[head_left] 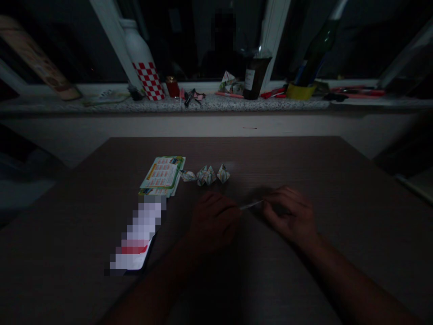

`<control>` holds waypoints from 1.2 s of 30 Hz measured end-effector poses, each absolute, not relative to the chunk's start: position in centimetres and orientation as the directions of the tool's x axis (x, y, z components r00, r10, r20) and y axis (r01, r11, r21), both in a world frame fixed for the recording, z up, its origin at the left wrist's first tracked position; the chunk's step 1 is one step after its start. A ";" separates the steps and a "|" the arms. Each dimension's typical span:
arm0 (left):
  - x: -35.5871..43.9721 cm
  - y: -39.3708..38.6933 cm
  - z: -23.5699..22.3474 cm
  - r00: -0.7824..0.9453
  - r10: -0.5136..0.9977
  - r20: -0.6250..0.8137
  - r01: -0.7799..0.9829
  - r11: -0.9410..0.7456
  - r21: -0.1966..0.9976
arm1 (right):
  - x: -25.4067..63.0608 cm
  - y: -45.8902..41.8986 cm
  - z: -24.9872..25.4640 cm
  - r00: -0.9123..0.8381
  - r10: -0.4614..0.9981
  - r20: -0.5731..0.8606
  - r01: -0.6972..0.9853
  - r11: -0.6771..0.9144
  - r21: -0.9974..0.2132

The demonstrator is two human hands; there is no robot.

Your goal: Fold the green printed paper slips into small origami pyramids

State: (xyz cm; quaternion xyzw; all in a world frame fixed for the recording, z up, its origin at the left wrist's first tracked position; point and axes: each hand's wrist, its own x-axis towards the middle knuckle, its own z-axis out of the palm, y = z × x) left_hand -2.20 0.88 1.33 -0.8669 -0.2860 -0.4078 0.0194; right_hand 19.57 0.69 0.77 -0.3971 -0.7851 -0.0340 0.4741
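Note:
Between my two hands, just above the dark wooden table [287, 167], is a thin pale strip of folded paper [251, 205], seen nearly edge-on. My left hand [216, 219] is closed on its left end, the fingers curled and mostly in shadow. On the other end, my right hand [289, 212] pinches it between thumb and fingertips. Beyond my left hand stand several small folded paper pieces [206, 176] in a row, printed in green and white. Left of these lies a stack of printed paper sheets [160, 175].
A lit phone [138, 257] lies left of my left arm. Along the granite windowsill [216, 104] stand a white bottle with red checks [149, 74], a dark cup [255, 76], a green bottle [316, 54] in a yellow holder, a small red jar [172, 86] and a paper figure [228, 82].

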 end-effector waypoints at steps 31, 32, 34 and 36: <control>-1.7 0.4 1.6 0.417 0.598 0.684 0.602 -0.746 0.285 | 18.4 -0.1 0.5 -0.368 0.532 0.762 0.484 0.810 -0.331; -1.6 0.5 1.6 0.415 0.603 0.681 0.606 -0.742 0.286 | 18.3 -0.2 0.4 -0.379 0.530 0.759 0.485 0.812 -0.324; -1.5 0.5 1.5 0.410 0.608 0.680 0.612 -0.736 0.289 | 18.3 -0.2 0.4 -0.405 0.515 0.756 0.483 0.822 -0.302; -1.5 0.5 1.5 0.406 0.604 0.686 0.613 -0.736 0.285 | 18.3 -0.3 0.4 -0.423 0.492 0.761 0.477 0.835 -0.275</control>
